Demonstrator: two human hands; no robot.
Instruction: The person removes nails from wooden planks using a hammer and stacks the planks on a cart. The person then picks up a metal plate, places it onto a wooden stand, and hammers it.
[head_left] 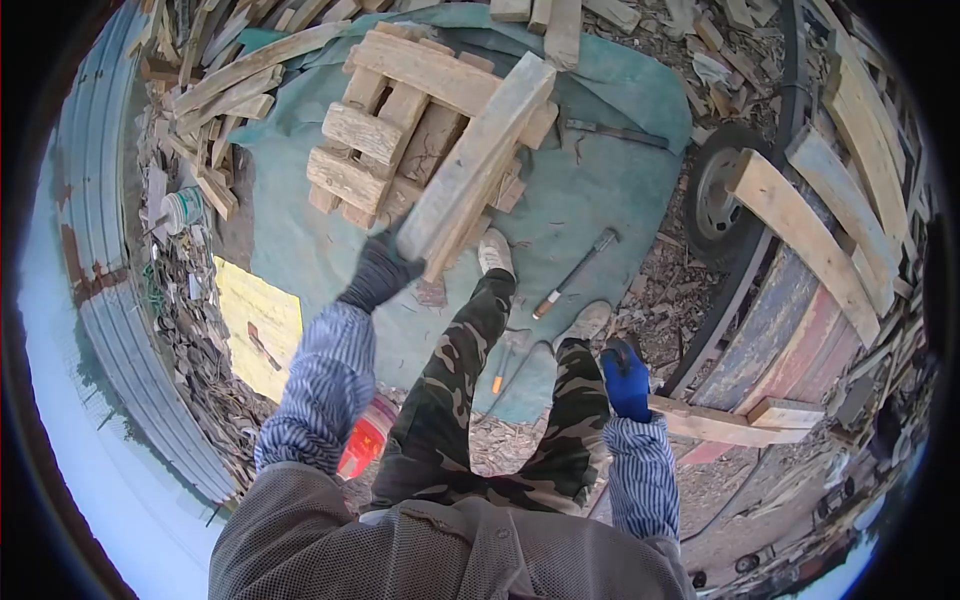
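Note:
My left hand point(382, 272), in a dark glove, is closed on the near end of a long grey wooden beam point(480, 155). The beam slants up and to the right across a stack of rough wooden blocks point(360, 130) on a green cloth point(590, 200). My right hand point(626, 380), in a blue and dark glove, hangs beside my right thigh with its fingers curled; what it holds, if anything, is hidden. A hammer point(577, 272) with a dark handle lies on the cloth between the beam and my right hand.
A metal bar point(620, 133) lies right of the stack. Further right are a wheel point(716, 195) and leaning planks point(805, 245). A yellow sheet point(258, 325) and a red bucket point(368, 437) are at the left. An orange-ended tool point(502, 365) lies between my feet.

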